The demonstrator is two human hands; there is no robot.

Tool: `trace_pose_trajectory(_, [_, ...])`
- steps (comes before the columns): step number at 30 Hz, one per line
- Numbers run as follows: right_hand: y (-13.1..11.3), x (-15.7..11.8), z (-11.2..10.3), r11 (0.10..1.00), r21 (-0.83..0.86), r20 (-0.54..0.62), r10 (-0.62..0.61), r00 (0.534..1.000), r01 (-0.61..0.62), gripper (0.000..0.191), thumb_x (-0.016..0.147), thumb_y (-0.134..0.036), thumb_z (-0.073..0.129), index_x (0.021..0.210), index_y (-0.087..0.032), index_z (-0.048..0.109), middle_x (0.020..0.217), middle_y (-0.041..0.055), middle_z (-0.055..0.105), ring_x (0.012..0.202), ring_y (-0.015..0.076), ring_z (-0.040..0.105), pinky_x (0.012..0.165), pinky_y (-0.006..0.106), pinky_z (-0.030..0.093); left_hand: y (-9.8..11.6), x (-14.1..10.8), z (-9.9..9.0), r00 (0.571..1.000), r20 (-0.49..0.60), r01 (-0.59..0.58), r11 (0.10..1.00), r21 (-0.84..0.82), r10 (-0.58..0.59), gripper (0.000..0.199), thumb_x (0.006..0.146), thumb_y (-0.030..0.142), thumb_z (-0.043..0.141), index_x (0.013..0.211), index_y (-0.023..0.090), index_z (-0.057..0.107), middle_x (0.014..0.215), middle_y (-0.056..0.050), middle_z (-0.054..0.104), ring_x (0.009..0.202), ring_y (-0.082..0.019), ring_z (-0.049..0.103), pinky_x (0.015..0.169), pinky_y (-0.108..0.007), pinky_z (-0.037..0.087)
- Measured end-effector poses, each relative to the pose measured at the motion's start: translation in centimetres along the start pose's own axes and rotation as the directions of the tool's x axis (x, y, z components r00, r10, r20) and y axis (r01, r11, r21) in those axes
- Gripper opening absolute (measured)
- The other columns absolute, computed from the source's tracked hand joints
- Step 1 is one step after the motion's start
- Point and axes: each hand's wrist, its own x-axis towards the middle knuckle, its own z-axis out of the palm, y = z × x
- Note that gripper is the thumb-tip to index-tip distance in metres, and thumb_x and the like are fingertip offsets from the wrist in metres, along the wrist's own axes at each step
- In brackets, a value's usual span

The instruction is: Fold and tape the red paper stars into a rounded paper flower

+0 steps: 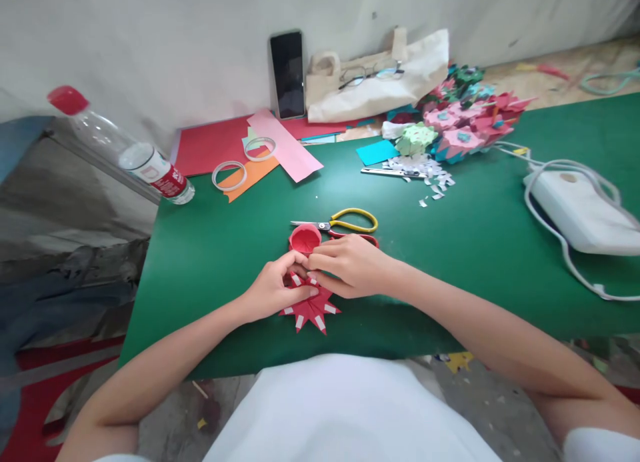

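Note:
A red paper star [311, 310] with many points lies low over the table, white tape strips on several of its tips. My left hand [277, 285] grips its left and upper side, the thumb pressed across its middle. At its upper edge my right hand [345, 265] has its fingertips pinched together, close to a tape strip; the fingers hide what exactly they grip. Just beyond the hands sits a round, pinkish-red ring-shaped piece [305, 238], partly covered by the fingers. Scissors [325, 226] with a yellow and a red handle lie behind it, partly hidden by my right hand.
A bottle [167, 179] stands at the left edge. Tape rolls [229, 176] and coloured paper [287, 145] lie farther back, near a phone [287, 75] and a cloth bag [380, 95]. Paper flowers [465, 125], white scraps [435, 175] and a corded white box [585, 209] are right.

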Motion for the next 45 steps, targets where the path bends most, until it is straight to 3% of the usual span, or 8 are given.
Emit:
trace_pose_trajectory(6, [-0.6,-0.9,-0.5,0.992,0.079,-0.067,0.104,0.992,-0.098,0.018,0.096,-0.023,0.042,0.081,-0.018,0.05,0.069,-0.001,0.058,0.058,0.009,0.048,0.054,0.024,0.025,0.3,-0.1,0.2,0.995,-0.094,0.024,0.998,-0.064,-0.03,0.027,0.073,0.028,0.074,0.087,0.016,0.054,0.073,0.004,0.06,0.062,-0.006,0.055,0.06,-0.017,0.045])
trace_pose_trajectory(11, [-0.9,-0.9,-0.1,0.991,-0.092,-0.189,0.077,0.979,-0.095,0.014,0.093,-0.022,0.045,0.081,-0.017,0.052,0.072,0.0009,0.056,0.064,0.0116,0.048,0.059,0.025,0.029,0.5,-0.2,0.3,0.99,-0.135,0.025,0.996,-0.088,-0.037,0.03,0.071,0.029,0.076,0.086,0.016,0.053,0.07,0.004,0.059,0.059,-0.006,0.054,0.058,-0.017,0.043])
trace_pose_trajectory(15, [-0.9,-0.8,0.0,0.985,-0.173,-0.118,-0.025,0.993,0.004,0.025,0.093,-0.021,0.043,0.069,-0.017,0.05,0.066,0.0007,0.052,0.063,0.0122,0.044,0.059,0.027,0.027,0.5,-0.3,0.3,0.993,-0.111,0.033,0.998,-0.046,-0.038,0.027,0.072,0.025,0.072,0.089,0.016,0.054,0.071,0.004,0.061,0.06,-0.006,0.054,0.06,-0.017,0.043])
trace_pose_trajectory(26, [-0.7,-1.1,0.6,1.0,-0.021,0.07,-0.017,0.997,0.019,0.027,0.095,-0.022,0.037,0.076,-0.016,0.055,0.072,0.0022,0.057,0.066,0.0112,0.047,0.058,0.026,0.028,0.7,-0.4,0.2,0.998,-0.06,0.014,0.999,0.032,-0.012,0.022,0.073,0.019,0.068,0.089,0.016,0.054,0.066,0.006,0.054,0.056,-0.004,0.045,0.056,-0.016,0.036])
trace_pose_trajectory(45, [-0.2,-1.3,0.5,0.999,0.021,0.14,-0.046,0.989,0.043,0.027,0.096,-0.021,0.033,0.075,-0.016,0.05,0.072,0.0018,0.052,0.065,0.0112,0.042,0.059,0.026,0.025,0.5,-0.4,0.1,0.999,-0.035,0.015,1.0,0.009,-0.015,0.023,0.074,0.023,0.069,0.09,0.015,0.054,0.068,0.006,0.053,0.059,-0.005,0.045,0.06,-0.018,0.039])
